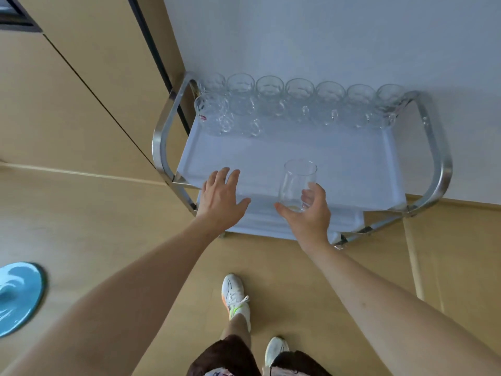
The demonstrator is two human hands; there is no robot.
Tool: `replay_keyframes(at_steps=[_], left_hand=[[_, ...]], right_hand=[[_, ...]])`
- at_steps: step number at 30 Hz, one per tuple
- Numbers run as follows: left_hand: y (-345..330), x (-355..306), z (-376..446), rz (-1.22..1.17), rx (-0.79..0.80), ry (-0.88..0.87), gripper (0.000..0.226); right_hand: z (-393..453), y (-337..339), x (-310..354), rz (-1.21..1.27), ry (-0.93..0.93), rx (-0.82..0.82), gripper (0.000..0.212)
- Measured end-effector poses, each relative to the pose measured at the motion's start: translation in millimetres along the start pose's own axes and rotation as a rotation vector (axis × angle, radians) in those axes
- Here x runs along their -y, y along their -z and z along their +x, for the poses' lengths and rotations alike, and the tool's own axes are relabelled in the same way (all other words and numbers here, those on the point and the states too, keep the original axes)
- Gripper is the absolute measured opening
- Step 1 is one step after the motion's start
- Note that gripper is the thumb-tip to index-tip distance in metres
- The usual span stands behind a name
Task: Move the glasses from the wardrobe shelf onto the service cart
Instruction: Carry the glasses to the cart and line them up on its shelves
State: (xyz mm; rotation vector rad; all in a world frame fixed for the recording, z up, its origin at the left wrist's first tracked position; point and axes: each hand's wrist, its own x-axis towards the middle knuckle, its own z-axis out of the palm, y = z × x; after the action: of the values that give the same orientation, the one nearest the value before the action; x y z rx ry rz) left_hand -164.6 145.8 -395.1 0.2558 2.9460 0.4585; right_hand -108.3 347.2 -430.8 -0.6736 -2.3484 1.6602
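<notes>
While the right hand [307, 210] grips a plain glass [297, 184] low by its base over the service cart [292, 158] top's near edge, it could tip or clip that edge; the left hand [221, 198] hovers spread, holding nothing; handled glasses [298, 100] crowd the far edge.

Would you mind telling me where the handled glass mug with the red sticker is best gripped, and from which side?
Grip the mug with the red sticker by its handle, coming from the cart's open front. The handle faces the person; other mugs crowd it behind and to its right, and the cart rail stands close alongside.
</notes>
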Motion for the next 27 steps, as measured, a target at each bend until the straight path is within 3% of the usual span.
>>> replay_keyframes(at_steps=[13,27], left_hand=[[-51.1,-11.9,-66.3,-0.045,0.067,0.065,0.076],[-181.3,37.7,-6.3,-0.054,0.134,0.026,0.074]], right_hand=[[-50.6,17.7,-39.5,-0.083,-0.01,0.108,0.074],[-20.0,-59.8,-158.9,-0.078,-0.108,0.112,0.079]])
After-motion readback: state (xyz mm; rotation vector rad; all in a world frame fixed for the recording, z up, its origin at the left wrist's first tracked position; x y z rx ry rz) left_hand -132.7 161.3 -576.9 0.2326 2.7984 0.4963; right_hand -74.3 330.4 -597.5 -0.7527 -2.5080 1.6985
